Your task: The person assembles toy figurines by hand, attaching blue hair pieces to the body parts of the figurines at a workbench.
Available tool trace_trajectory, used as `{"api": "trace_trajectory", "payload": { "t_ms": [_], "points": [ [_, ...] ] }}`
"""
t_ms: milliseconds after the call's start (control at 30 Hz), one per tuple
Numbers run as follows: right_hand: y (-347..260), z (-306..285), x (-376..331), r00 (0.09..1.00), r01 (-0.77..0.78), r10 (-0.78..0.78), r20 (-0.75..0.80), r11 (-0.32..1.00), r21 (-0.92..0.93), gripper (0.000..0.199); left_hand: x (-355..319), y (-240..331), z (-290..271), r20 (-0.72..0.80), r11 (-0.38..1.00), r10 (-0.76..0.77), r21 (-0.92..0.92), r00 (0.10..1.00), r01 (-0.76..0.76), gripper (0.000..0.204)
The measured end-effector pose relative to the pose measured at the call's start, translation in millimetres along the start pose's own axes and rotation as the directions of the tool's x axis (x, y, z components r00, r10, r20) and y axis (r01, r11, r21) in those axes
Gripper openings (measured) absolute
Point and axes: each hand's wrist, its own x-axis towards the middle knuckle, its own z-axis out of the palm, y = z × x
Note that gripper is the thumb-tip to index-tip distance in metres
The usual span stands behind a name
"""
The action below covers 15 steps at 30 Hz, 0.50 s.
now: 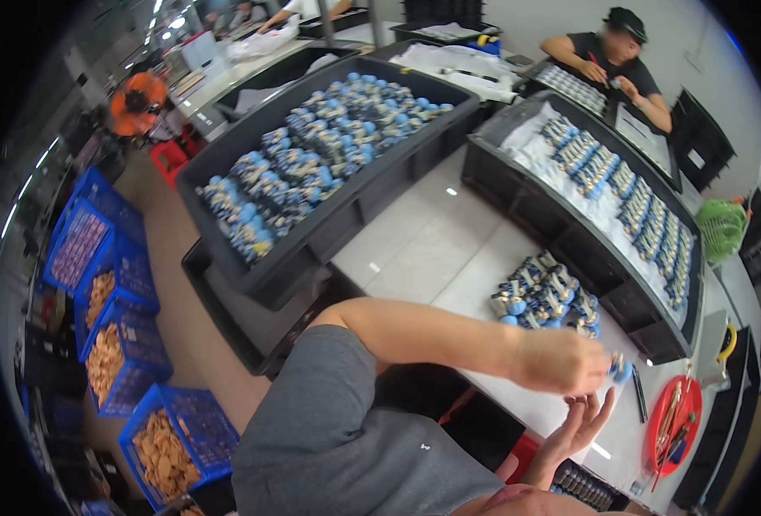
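My left hand [561, 361] reaches across the white table with its fingers closed. At its fingertips is a small blue-and-cream figurine [620, 368], which it appears to grip. Just below, my right hand [576, 423] is raised with its fingers apart, and I see nothing held in it. A pile of similar blue, cream and dark figurines [546, 292] lies on the table beyond my left hand. Beside the figurine in my hand lies a dark pen-like tool [639, 394]. A red round tray [675, 426] with brushes and thin tools is to the right.
A large black crate [337, 219] full of figurines stands at the far left. Another black crate [561, 232] holds rows of them on white lining. Blue baskets [193, 413] with tan pieces line the left floor. A co-worker [617, 64] sits at the back right by a tray.
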Motion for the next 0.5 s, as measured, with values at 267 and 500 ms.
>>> {"api": "trace_trajectory", "payload": {
  "t_ms": [267, 500],
  "points": [
    [-3, 9, -20, 0.885, -0.462, 0.301, 0.356, 0.670, 0.582, 0.044, -48, 61, 31, -0.058, 0.991, -0.106, -0.092, 0.993, 0.101, 0.010],
    [-31, 9, -23, 0.849, -0.524, 0.457, 0.266, 0.662, 0.536, 0.049, -42, 59, 28, -0.088, 0.639, -0.625, -0.628, 0.776, 0.444, 0.021]
  ]
}}
